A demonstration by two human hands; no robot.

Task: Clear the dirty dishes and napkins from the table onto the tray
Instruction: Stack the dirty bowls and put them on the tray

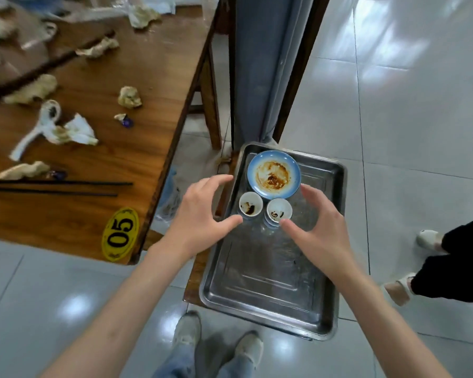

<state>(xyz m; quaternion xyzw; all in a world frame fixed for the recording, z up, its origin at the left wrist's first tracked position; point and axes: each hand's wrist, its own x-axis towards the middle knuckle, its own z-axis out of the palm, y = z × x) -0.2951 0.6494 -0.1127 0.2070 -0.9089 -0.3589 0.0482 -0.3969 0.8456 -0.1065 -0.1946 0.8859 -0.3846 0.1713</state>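
My left hand (200,214) hangs over the near-left rim of the metal tray (271,282), fingers spread and gently curved, thumb stretched out toward the cups; it holds nothing. My right hand (321,227) mirrors it on the other side, fingers fanned and relaxed, thumb tip just beside the right-hand cup, also holding nothing.

Between my two thumbs stand two small white cups, side by side. The left cup (250,205) has a dark sauce smear inside and sits just past my left thumb tip. The right cup (279,210) is also stained, and seems to sit on a stack of others, though I cannot tell how many. Just beyond both cups, past my fingertips, lies a blue-rimmed saucer (273,174) smeared with brown sauce, close against the cups. All three rest at the far end of the tray.

Well to the left of my left hand is the wooden table (153,85), with crumpled napkins (129,97) scattered on it, a white ceramic spoon (43,124) beside one soiled napkin, black chopsticks (58,188) near the table edge, and a yellow oval number tag (120,233) reading 05 at the corner nearest my wrist.
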